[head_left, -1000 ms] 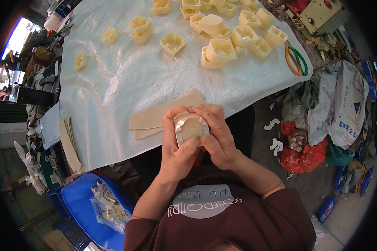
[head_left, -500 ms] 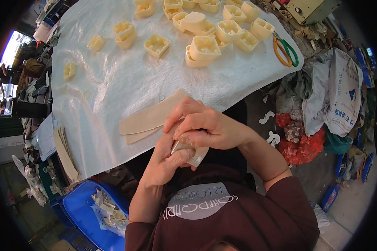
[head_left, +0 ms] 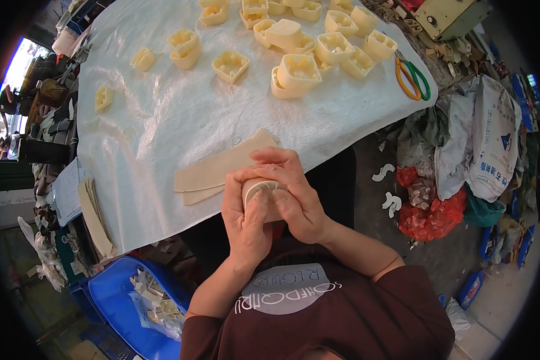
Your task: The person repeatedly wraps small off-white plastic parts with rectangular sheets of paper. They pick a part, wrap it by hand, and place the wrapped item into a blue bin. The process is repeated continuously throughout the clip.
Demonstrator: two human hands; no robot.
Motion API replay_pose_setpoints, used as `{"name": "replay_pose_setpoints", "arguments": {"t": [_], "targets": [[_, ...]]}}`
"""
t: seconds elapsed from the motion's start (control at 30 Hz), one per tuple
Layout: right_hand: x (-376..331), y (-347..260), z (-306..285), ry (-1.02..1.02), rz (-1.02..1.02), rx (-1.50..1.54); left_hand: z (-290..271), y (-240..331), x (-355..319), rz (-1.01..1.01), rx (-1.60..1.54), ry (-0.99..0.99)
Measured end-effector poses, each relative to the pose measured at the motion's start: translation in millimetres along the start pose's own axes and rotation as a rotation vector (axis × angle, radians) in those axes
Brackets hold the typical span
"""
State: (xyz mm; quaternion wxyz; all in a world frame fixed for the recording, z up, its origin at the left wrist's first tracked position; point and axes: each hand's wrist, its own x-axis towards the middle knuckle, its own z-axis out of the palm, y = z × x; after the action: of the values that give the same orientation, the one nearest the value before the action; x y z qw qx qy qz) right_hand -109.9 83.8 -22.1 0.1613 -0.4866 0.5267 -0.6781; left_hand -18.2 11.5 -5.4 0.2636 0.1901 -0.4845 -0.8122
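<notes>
In front of my chest, both hands are wrapped round a small shoe heel (head_left: 273,211) with a pale beige covering and a curved rim. My left hand (head_left: 244,219) grips its left side, and my right hand (head_left: 303,210) closes over the right side. Both thumbs press on the covering near the rim, while the fingers overlap on the far side and hide much of the heel. Just beyond my hands, flat beige strips (head_left: 213,168) overlap on the white-sheeted table (head_left: 144,132). Farther off stand several cream plastic heels (head_left: 298,71), some stacked.
Scissors (head_left: 409,78) with orange and green handles lie at the table's right edge. More beige strips (head_left: 94,216) hang over its left corner. A blue bin (head_left: 120,294) with scraps stands at lower left. Red bags (head_left: 432,216) and a white sack (head_left: 492,144) are on the right.
My right hand has come down from above the heel to cup its right side. The heel has turned, its rim now facing up between both thumbs. The whole view has shifted slightly.
</notes>
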Motion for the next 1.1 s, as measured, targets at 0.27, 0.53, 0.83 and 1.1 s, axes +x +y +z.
{"name": "replay_pose_setpoints", "arguments": {"t": [0.27,0.53,0.83,1.1], "targets": [[-1,-2,-5,-0.218,0.111,0.123,-31,32,6,0.209,0.334,-0.155],[20,-11,2,-0.262,0.058,0.081,-55,49,-7,0.229,0.849,-0.261],[33,-5,18,-0.154,0.234,0.201,-111,45,-31,0.008,-0.551,-0.349],[54,21,18,-0.318,-0.085,-0.458,-194,71,-98,0.154,-0.457,0.358]]}}
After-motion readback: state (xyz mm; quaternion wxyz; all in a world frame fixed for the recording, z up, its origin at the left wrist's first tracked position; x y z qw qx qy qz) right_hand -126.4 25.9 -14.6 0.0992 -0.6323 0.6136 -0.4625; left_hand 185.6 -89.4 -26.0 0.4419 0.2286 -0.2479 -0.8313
